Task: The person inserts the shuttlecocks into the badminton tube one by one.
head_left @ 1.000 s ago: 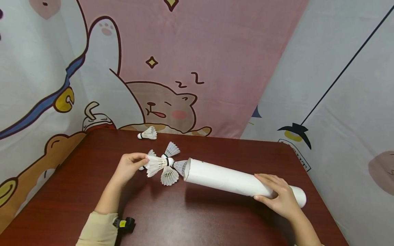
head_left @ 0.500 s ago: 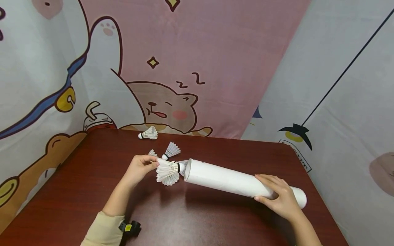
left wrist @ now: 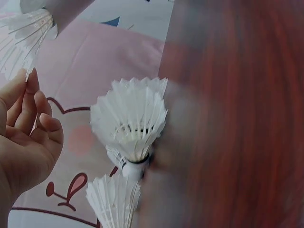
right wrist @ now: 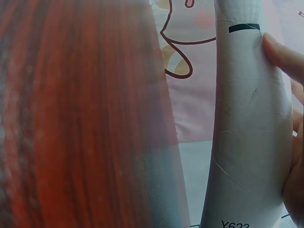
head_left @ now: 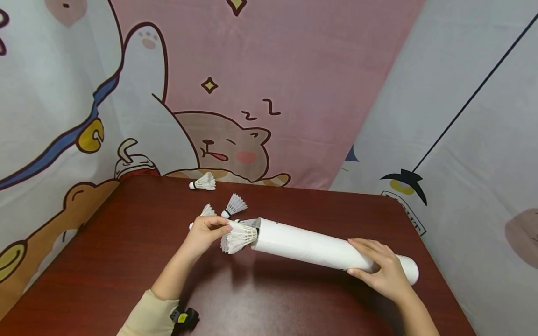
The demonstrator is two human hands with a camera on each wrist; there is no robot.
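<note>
My left hand [head_left: 205, 236] pinches a white feather shuttlecock [head_left: 240, 238] by the edge of its skirt. The shuttlecock's cork end is inside the mouth of a long white shuttlecock tube [head_left: 302, 243], while its feathers stick out. Seen from the left wrist, thumb and fingertips meet at the feathers of this shuttlecock [left wrist: 23, 40]. My right hand [head_left: 380, 269] grips the tube near its far right end, thumb on the near side. In the right wrist view, a dark band and printed characters show on the tube [right wrist: 251, 114].
Shuttlecocks lie on the dark red-brown table [head_left: 235, 303]: one at the back edge [head_left: 203, 181], one behind the tube mouth [head_left: 234, 205], one partly behind the left hand [head_left: 208, 211]. Others by the mouth are mostly hidden. A cartoon-printed cloth [head_left: 302, 93] hangs behind the table.
My left hand has moved right with the shuttlecock, and its cork end has gone from outside the tube to inside the mouth. The right hand and tube stay nearly still.
</note>
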